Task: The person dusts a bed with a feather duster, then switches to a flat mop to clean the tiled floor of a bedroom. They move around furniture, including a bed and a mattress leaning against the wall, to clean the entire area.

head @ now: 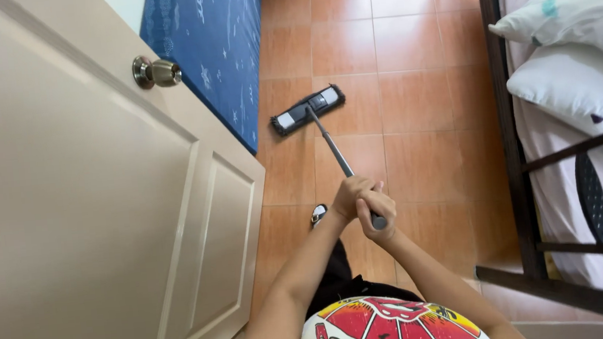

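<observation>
Both hands are gripping the upper end of a grey mop handle (334, 146): the left hand (352, 195) is wrapping it slightly higher on the shaft, the right hand (378, 210) is clamping it just below, the fingers of both curled tight around it. The flat black mop head (308, 109) is lying on the orange tiled floor (412, 92), near the edge of a blue mattress (212, 45) that seems to be leaning against the wall. A beige door (79, 235) is standing at the left, a dark bed frame (521, 192) at the right.
</observation>
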